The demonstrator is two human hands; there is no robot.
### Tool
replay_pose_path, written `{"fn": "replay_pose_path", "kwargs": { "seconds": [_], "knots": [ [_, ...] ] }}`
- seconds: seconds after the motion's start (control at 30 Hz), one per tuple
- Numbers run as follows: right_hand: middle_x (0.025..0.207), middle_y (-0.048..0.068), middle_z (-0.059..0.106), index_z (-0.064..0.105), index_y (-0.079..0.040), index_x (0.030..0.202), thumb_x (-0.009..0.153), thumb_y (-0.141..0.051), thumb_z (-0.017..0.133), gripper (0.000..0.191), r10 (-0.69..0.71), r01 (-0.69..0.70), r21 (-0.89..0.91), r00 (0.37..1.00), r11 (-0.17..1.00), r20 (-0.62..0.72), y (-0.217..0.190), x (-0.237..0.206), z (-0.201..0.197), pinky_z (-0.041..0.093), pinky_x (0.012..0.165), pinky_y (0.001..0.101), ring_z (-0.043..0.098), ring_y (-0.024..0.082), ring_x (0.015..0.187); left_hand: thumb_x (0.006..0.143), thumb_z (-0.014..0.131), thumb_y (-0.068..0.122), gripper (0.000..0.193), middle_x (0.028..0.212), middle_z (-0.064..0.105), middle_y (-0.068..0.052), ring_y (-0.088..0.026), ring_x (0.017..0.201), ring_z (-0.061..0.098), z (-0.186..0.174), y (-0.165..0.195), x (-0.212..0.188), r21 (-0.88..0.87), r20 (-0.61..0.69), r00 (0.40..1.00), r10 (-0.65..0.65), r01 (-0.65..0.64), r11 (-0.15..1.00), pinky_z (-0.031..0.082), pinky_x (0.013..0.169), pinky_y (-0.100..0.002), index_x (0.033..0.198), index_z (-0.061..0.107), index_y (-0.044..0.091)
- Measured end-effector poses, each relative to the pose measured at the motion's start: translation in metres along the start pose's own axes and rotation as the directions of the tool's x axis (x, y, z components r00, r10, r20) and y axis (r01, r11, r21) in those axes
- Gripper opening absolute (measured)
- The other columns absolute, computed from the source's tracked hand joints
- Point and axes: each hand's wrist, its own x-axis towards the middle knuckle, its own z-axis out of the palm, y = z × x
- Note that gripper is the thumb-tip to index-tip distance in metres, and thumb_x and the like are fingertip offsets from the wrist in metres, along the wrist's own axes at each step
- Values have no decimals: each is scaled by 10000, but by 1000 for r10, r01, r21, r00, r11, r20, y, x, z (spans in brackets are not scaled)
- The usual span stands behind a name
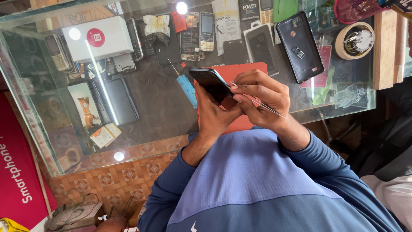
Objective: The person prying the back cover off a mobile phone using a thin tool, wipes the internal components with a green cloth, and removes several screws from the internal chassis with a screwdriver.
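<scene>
Left hand is wrapped around a dark phone, holding it up over the red mat on the glass counter. Right hand pinches thin tweezers with the tip at the phone's edge. Phone looks closed up, nothing pulled out that I can see, so I'd guess it's early. Blue screwdriver lies just left, untouched.

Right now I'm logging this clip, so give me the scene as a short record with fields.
left hand: left hand holds a dark smartphone tilted up over the glass counter
right hand: right hand pinches thin metal tweezers at the phone's edge
under the hands: red mat
nearby: blue screwdriver, white box, tape roll
</scene>
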Motion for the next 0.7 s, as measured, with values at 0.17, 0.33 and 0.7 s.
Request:
{"fn": "replay_pose_path", "kwargs": {
  "seconds": [0.17,0.33,0.7],
  "knots": [
    [1009,154,702,700,34,1048,870,87,774,201,14,-14,13,1000,1000,-4,0,1,2,614,808,359,736,297,969,798,902,110,755,1167,565,-107,-147,1044,653,2,-2,1,15,5,1000,16,-16,1000,613,898,-303,1279,324,35],
    [979,171,669,690,60,1074,826,82,823,283,-152,150,-104,988,983,-10,-4,4,6,603,804,407,710,322,941,770,904,112,779,1151,541,-104,-152,1027,612,5,-9,-5,47,-38,999,37,-35,998,568,875,-308,1272,314,27],
    [964,151,685,710,43,1101,870,46,823,258,-55,48,-111,996,993,-64,-11,-3,15,610,806,379,726,303,964,814,881,144,739,1113,528,-94,-145,970,589,5,-23,-13,69,-99,995,26,-19,997,553,801,-286,1243,291,26]
  ]
}}
